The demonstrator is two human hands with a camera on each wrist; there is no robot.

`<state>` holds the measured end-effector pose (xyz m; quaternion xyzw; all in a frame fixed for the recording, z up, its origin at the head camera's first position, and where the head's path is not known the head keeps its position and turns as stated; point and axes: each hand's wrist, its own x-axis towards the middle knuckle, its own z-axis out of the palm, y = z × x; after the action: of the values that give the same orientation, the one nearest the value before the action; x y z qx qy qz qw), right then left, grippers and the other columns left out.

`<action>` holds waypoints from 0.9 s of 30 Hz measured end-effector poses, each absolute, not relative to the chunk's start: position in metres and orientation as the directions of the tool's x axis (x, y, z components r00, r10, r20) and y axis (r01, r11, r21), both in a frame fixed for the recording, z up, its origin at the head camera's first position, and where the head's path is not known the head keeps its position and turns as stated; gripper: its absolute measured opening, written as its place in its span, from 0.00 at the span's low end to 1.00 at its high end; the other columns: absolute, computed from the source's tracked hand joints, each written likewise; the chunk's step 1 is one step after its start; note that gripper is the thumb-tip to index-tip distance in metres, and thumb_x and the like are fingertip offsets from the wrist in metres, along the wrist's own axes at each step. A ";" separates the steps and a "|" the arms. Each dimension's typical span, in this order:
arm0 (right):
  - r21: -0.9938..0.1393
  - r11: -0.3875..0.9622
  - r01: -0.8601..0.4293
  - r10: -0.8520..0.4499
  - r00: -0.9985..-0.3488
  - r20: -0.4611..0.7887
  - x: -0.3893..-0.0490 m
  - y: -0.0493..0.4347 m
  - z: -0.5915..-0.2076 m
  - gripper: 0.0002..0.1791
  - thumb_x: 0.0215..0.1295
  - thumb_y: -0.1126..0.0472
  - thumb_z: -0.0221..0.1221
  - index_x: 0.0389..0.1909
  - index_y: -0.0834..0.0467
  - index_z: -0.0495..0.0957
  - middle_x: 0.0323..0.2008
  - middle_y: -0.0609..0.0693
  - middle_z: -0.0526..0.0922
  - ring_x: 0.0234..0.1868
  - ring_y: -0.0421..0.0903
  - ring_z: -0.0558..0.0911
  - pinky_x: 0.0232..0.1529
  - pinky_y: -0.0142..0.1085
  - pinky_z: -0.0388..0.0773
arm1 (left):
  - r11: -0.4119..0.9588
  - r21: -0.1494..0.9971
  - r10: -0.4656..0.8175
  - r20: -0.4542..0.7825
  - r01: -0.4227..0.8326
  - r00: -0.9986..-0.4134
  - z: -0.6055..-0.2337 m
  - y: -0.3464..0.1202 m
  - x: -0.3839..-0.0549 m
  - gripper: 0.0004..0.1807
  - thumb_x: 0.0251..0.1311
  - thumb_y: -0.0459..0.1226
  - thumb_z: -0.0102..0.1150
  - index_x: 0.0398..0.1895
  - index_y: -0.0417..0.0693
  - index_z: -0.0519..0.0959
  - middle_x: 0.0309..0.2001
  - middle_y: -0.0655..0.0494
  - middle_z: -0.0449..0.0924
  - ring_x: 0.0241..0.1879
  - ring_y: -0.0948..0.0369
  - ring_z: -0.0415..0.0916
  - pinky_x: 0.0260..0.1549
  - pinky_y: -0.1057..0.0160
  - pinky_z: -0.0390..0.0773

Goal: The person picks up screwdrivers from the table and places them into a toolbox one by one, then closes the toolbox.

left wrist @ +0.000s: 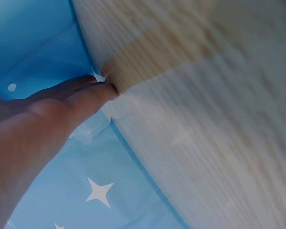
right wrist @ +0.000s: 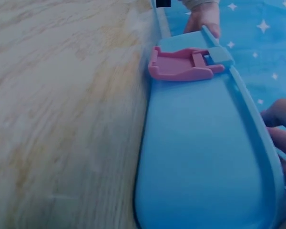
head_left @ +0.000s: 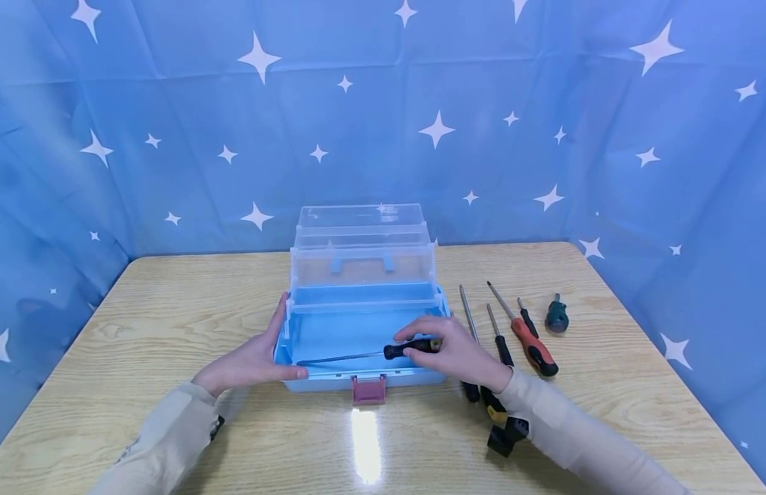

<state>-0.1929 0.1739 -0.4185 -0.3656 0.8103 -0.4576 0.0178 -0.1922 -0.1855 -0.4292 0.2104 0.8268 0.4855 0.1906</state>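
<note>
A light blue toolbox (head_left: 321,382) with its clear lid raised stands in the middle of the table. My left hand (head_left: 253,361) rests against its left side, the fingers straight along the wall and the thumb on the front rim. With my right hand (head_left: 460,349) I pinch the black handle of a long screwdriver (head_left: 352,357) inside the box, near the front wall. Its shaft points left and its tip is close to the front left corner. In the right wrist view, the box's front and pink latch (right wrist: 181,64) show, but the screwdriver is hidden.
Right of the box lie a red-handled screwdriver (head_left: 534,347), a small black screwdriver (head_left: 527,320), a stubby green screwdriver (head_left: 557,316) and two long screwdrivers (head_left: 497,330), (head_left: 468,313) partly under my right arm. A blue curtain with white stars (head_left: 383,137) hangs behind the wooden table (head_left: 141,330).
</note>
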 end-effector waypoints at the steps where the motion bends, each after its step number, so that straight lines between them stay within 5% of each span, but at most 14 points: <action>1: -0.754 0.312 -0.577 -0.606 -0.733 0.310 -0.193 0.175 -0.418 0.10 0.65 0.65 0.61 0.47 0.57 0.83 0.44 0.44 0.83 0.46 0.43 0.80 0.41 0.45 0.78 | 0.438 0.885 0.531 -0.113 0.158 -0.840 -0.430 -0.185 -0.192 0.70 0.52 0.47 0.71 0.74 0.57 0.19 0.75 0.36 0.32 0.69 0.34 0.45 0.59 0.35 0.60; 11: -0.768 0.295 -0.568 -0.589 -0.741 0.321 -0.189 0.185 -0.411 0.09 0.67 0.68 0.58 0.45 0.61 0.83 0.45 0.46 0.83 0.49 0.45 0.79 0.47 0.54 0.76 | 0.414 0.897 0.529 -0.098 0.155 -0.843 -0.434 -0.184 -0.191 0.69 0.52 0.47 0.71 0.74 0.59 0.19 0.75 0.36 0.33 0.69 0.34 0.46 0.58 0.35 0.61; 24: -0.735 0.384 -0.559 -0.518 -0.790 0.329 -0.179 0.223 -0.405 0.09 0.67 0.70 0.57 0.45 0.59 0.83 0.44 0.45 0.83 0.47 0.43 0.80 0.46 0.50 0.76 | 0.443 0.884 0.521 -0.121 0.147 -0.845 -0.431 -0.178 -0.190 0.69 0.52 0.48 0.71 0.74 0.56 0.19 0.74 0.35 0.39 0.67 0.34 0.53 0.56 0.37 0.65; 27: -0.721 0.441 -0.534 -0.478 -0.820 0.315 -0.175 0.234 -0.403 0.10 0.68 0.67 0.57 0.45 0.56 0.83 0.44 0.43 0.83 0.41 0.40 0.80 0.38 0.44 0.78 | 0.442 0.883 0.531 -0.113 0.160 -0.840 -0.430 -0.178 -0.190 0.69 0.52 0.48 0.71 0.74 0.55 0.19 0.73 0.34 0.39 0.66 0.34 0.53 0.56 0.36 0.65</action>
<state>-0.1749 0.2339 -0.4035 -0.2982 0.8482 -0.4365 -0.0320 -0.1898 -0.1784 -0.4303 0.2087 0.8273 0.4853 0.1909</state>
